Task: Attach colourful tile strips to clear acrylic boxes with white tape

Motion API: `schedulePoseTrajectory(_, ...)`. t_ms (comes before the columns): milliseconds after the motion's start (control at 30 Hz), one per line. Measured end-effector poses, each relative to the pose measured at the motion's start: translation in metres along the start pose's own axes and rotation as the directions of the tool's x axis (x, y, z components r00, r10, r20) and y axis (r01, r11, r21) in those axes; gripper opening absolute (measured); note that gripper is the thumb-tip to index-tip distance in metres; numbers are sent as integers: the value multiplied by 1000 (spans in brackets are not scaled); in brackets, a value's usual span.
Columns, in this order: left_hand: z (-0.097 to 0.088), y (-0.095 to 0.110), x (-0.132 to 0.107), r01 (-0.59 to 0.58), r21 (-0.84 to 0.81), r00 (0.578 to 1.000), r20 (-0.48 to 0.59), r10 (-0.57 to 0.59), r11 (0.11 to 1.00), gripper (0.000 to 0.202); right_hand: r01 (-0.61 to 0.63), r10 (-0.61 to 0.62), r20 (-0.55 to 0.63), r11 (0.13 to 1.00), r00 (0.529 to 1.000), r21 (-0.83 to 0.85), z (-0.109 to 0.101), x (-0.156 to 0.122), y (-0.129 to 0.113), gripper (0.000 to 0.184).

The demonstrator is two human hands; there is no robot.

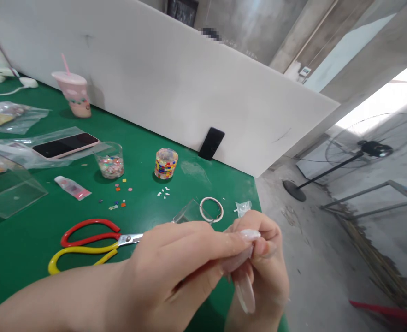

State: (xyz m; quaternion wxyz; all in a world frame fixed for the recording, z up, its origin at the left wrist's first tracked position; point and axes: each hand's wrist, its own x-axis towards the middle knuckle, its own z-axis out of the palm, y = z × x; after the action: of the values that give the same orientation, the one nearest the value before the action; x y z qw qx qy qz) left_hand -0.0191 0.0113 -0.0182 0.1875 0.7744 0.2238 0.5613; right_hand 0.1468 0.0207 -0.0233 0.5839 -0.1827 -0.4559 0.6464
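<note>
My left hand (185,263) reaches in from the lower left, its fingers closed in a pinch against my right hand (267,267). My right hand is also closed, fingertips touching the left ones. Pale, translucent rounded pieces show between and below the fingertips; whether these are long nails or a held thing I cannot tell. Scissors (129,239) with one red and one yellow handle lie behind my left hand, which hides most of the blades. Just beyond the hands are a white tape ring (203,216), a clear plastic piece (189,211) and a crumpled clear wrapper (244,208).
A jar covered in coloured tiles (165,168), a clear cup of small tiles (111,167), a tube (72,187) and loose tiles lie on the green table (144,203). Behind stand a pink drink cup (74,94), a leaning black phone (211,143) and a white partition (162,78).
</note>
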Motion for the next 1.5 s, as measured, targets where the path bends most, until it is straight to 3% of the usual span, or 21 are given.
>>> schedulePoseTrajectory(200,-4,-6,2,-15,7,996,89,14,1000,29,2,-4,-38,999,999,-43,-5,-1,-1,19)
schedulePoseTrajectory(433,-6,-2,3,-65,53,991,118,58,996,31,19,-25,-54,995,998,-96,-3,0,-5,21)
schedulePoseTrajectory(667,1,-3,3,20,-37,1000,-2,-21,999,26,-43,36,-53,990,998,-135,1,-1,-4,35)
schedulePoseTrajectory(767,-5,-4,8,1,-65,996,92,5,998,23,-58,45,-106,990,993,-128,-4,-8,-3,37)
schedulePoseTrajectory(900,-12,-4,17,-95,128,981,179,71,987,28,-123,117,-67,989,991,-81,-11,-11,-5,32)
schedulePoseTrajectory(1000,-10,-9,17,-168,257,978,161,129,952,24,-156,157,17,988,988,-15,-9,-7,-3,26)
schedulePoseTrajectory(1133,-6,-17,10,-219,253,976,63,209,942,26,-162,161,66,987,985,13,1,0,0,33)
schedulePoseTrajectory(1300,-13,-16,6,-248,238,967,119,226,939,24,-194,192,93,981,977,20,10,5,0,40)
schedulePoseTrajectory(1500,-16,-9,13,-271,378,960,39,277,886,17,-282,283,29,959,959,-32,12,7,-3,51)
